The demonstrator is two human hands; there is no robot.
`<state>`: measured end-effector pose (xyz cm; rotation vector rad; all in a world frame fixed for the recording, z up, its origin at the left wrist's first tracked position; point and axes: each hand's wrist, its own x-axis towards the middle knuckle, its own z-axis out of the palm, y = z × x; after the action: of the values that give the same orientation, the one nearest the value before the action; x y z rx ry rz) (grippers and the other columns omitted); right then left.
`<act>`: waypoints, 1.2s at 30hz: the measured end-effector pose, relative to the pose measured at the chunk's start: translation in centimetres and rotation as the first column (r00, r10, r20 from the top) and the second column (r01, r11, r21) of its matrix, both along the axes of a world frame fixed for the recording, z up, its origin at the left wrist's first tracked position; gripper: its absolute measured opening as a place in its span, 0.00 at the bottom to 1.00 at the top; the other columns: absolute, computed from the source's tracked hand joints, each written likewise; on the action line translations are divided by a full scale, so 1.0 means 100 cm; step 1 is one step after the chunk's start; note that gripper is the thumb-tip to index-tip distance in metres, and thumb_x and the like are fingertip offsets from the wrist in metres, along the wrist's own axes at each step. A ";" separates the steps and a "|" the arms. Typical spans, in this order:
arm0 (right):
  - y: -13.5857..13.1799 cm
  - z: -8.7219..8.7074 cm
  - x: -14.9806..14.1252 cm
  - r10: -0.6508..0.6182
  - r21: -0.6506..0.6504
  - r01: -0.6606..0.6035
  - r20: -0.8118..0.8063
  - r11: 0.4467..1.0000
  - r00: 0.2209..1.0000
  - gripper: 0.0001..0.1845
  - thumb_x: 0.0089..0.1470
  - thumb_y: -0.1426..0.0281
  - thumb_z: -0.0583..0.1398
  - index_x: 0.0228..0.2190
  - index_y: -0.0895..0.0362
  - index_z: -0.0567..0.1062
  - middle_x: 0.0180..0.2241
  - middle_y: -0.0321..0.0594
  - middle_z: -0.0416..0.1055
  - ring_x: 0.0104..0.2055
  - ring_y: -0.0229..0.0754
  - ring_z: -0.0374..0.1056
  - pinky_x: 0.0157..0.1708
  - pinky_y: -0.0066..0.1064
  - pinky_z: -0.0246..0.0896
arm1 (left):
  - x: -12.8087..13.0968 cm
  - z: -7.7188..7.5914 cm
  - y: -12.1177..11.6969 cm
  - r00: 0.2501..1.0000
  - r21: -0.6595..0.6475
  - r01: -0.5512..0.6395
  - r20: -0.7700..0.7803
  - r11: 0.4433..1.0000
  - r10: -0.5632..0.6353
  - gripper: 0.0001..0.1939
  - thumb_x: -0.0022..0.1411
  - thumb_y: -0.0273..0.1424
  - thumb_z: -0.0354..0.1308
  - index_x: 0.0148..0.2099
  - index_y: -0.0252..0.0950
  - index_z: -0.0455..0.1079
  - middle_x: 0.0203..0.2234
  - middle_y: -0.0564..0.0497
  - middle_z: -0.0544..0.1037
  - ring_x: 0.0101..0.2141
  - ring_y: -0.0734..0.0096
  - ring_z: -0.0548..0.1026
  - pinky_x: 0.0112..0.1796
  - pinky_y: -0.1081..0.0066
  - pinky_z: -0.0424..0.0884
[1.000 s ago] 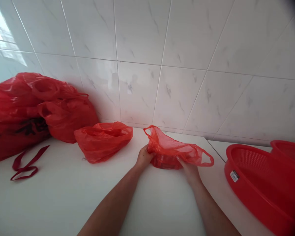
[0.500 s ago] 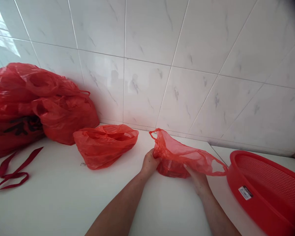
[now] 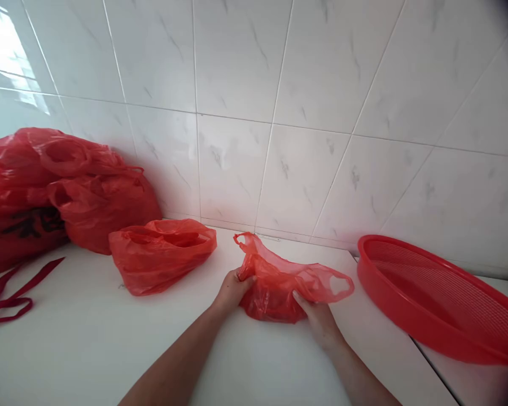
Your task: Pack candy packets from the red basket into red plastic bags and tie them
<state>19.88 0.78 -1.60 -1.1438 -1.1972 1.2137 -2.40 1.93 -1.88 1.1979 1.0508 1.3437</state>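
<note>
I have the bag (image 3: 273, 296) near the back edge of the counter (image 3: 254, 363), between my left hand (image 3: 232, 288), which pinches its left side, and my right hand (image 3: 317, 320), gripping its right side.

Thin red see-through bag (image 3: 271, 296), wrinkled, untied, on white tabletop (image 3: 254, 369).

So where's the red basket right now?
In the head view, the red basket is at right near the tiled wall, just right of the bag your right hand holds.
</note>
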 end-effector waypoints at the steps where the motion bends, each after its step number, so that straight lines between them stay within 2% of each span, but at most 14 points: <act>1: 0.001 -0.001 0.002 0.010 -0.015 -0.011 -0.027 1.000 1.000 0.26 0.41 0.58 0.67 0.43 0.53 0.73 0.47 0.42 0.72 0.52 0.50 0.65 0.52 0.42 0.59 | 0.000 -0.001 -0.001 1.000 -0.004 -0.010 0.015 1.000 0.010 0.13 0.53 0.38 0.61 0.33 0.32 0.70 0.29 0.47 0.77 0.31 0.63 0.75 0.32 0.69 0.70; 5: 0.003 0.005 0.009 0.087 -0.040 -0.097 -0.212 0.994 0.973 0.25 0.43 0.56 0.66 0.42 0.54 0.74 0.46 0.43 0.73 0.50 0.50 0.67 0.49 0.41 0.62 | -0.003 0.001 -0.004 0.985 -0.052 -0.005 0.173 0.999 0.014 0.16 0.53 0.40 0.61 0.38 0.32 0.70 0.32 0.46 0.78 0.34 0.62 0.76 0.37 0.65 0.71; 10: 0.003 0.032 0.015 0.266 0.085 -0.253 -0.224 0.964 0.938 0.32 0.35 0.56 0.69 0.44 0.51 0.72 0.45 0.44 0.73 0.47 0.53 0.68 0.44 0.43 0.65 | 0.007 0.019 -0.011 0.948 0.047 0.182 0.256 0.982 -0.188 0.26 0.48 0.38 0.66 0.49 0.36 0.67 0.41 0.43 0.76 0.40 0.58 0.75 0.41 0.64 0.70; 12: 0.003 0.038 0.013 0.282 0.099 -0.267 -0.197 0.958 0.939 0.30 0.35 0.56 0.69 0.42 0.51 0.73 0.43 0.43 0.73 0.46 0.53 0.69 0.42 0.42 0.66 | 0.017 0.025 -0.014 0.947 0.044 0.222 0.227 0.974 -0.227 0.26 0.45 0.37 0.68 0.48 0.36 0.68 0.38 0.44 0.77 0.39 0.58 0.75 0.38 0.65 0.71; 15: 0.004 0.036 0.007 0.197 0.020 -0.197 -0.193 0.980 0.961 0.23 0.38 0.57 0.68 0.37 0.53 0.75 0.39 0.42 0.75 0.44 0.52 0.70 0.43 0.41 0.66 | 0.032 0.027 -0.018 0.951 -0.075 0.257 0.197 0.964 -0.238 0.18 0.46 0.37 0.68 0.38 0.34 0.71 0.28 0.47 0.77 0.31 0.61 0.75 0.32 0.69 0.70; 17: 0.006 0.032 0.004 0.080 -0.046 -0.095 -0.267 0.994 0.960 0.20 0.41 0.58 0.67 0.36 0.54 0.75 0.38 0.41 0.75 0.42 0.51 0.70 0.42 0.40 0.66 | 0.039 0.025 -0.019 0.953 -0.127 0.193 0.259 0.973 -0.155 0.16 0.49 0.40 0.65 0.36 0.34 0.71 0.25 0.49 0.76 0.29 0.64 0.75 0.31 0.69 0.70; 19: 0.007 0.032 0.004 -0.006 -0.072 -0.022 -0.373 0.997 0.928 0.20 0.42 0.58 0.66 0.38 0.54 0.75 0.40 0.41 0.75 0.43 0.51 0.71 0.41 0.40 0.67 | 0.041 0.023 -0.018 0.930 -0.127 0.058 0.368 0.990 -0.007 0.16 0.52 0.41 0.63 0.37 0.34 0.70 0.27 0.49 0.76 0.29 0.66 0.75 0.32 0.69 0.70; 22: 0.007 0.039 0.009 -0.051 -0.051 0.031 -0.461 0.998 0.886 0.20 0.44 0.60 0.66 0.39 0.54 0.74 0.41 0.41 0.74 0.44 0.51 0.70 0.40 0.39 0.69 | 0.039 0.020 -0.016 0.859 -0.127 -0.080 0.494 0.989 0.133 0.16 0.53 0.41 0.61 0.41 0.37 0.68 0.32 0.50 0.77 0.33 0.66 0.75 0.34 0.70 0.70; 24: 0.007 0.044 0.011 -0.041 -0.029 0.031 -0.473 0.999 0.880 0.18 0.44 0.60 0.65 0.38 0.54 0.74 0.41 0.41 0.74 0.44 0.51 0.70 0.39 0.38 0.69 | 0.036 0.019 -0.016 0.843 -0.171 -0.079 0.515 0.982 0.158 0.17 0.54 0.41 0.61 0.43 0.38 0.68 0.35 0.49 0.77 0.36 0.64 0.76 0.34 0.70 0.70; 26: 0.006 0.045 0.012 -0.027 -0.019 0.021 -0.470 1.000 0.882 0.17 0.45 0.59 0.65 0.36 0.54 0.74 0.39 0.42 0.74 0.43 0.51 0.70 0.39 0.38 0.69 | 0.032 0.021 -0.018 0.858 -0.178 -0.010 0.503 0.984 0.100 0.19 0.54 0.42 0.60 0.45 0.38 0.67 0.38 0.46 0.77 0.39 0.60 0.75 0.36 0.67 0.71; 30: 0.005 0.036 0.010 0.024 -0.033 -0.043 -0.450 0.999 0.893 0.14 0.42 0.62 0.67 0.31 0.55 0.73 0.31 0.37 0.74 0.35 0.46 0.71 0.35 0.35 0.68 | 0.029 0.036 -0.027 0.872 -0.005 0.291 0.413 0.957 -0.263 0.28 0.51 0.46 0.62 0.50 0.38 0.66 0.43 0.42 0.75 0.43 0.54 0.73 0.41 0.63 0.70; 32: 0.003 0.032 0.007 0.049 -0.048 -0.078 -0.447 0.996 0.893 0.11 0.41 0.65 0.67 0.26 0.55 0.72 0.26 0.34 0.72 0.30 0.42 0.70 0.31 0.32 0.66 | 0.033 0.044 -0.030 0.863 0.042 0.383 0.341 0.923 -0.373 0.31 0.47 0.44 0.66 0.52 0.37 0.66 0.42 0.42 0.76 0.42 0.54 0.74 0.41 0.63 0.70; 34: 0.000 0.032 0.005 0.098 -0.044 -0.130 -0.436 0.991 0.895 0.08 0.41 0.68 0.67 0.24 0.56 0.72 0.24 0.34 0.71 0.29 0.41 0.69 0.30 0.31 0.65 | 0.041 0.048 -0.030 0.874 0.010 0.398 0.299 0.917 -0.383 0.30 0.44 0.40 0.68 0.49 0.36 0.68 0.38 0.43 0.77 0.39 0.56 0.74 0.39 0.64 0.70; 36: -0.002 0.035 0.005 0.149 -0.039 -0.184 -0.432 0.982 0.889 0.07 0.42 0.69 0.65 0.28 0.57 0.75 0.28 0.38 0.74 0.33 0.44 0.70 0.33 0.34 0.66 | 0.051 0.047 -0.028 0.888 -0.067 0.367 0.324 0.928 -0.327 0.22 0.47 0.39 0.67 0.42 0.34 0.71 0.32 0.45 0.77 0.35 0.59 0.75 0.36 0.66 0.70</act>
<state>20.39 0.57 1.85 -0.7805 -0.9279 1.5615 2.65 -0.89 2.82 0.9859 0.6491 1.1171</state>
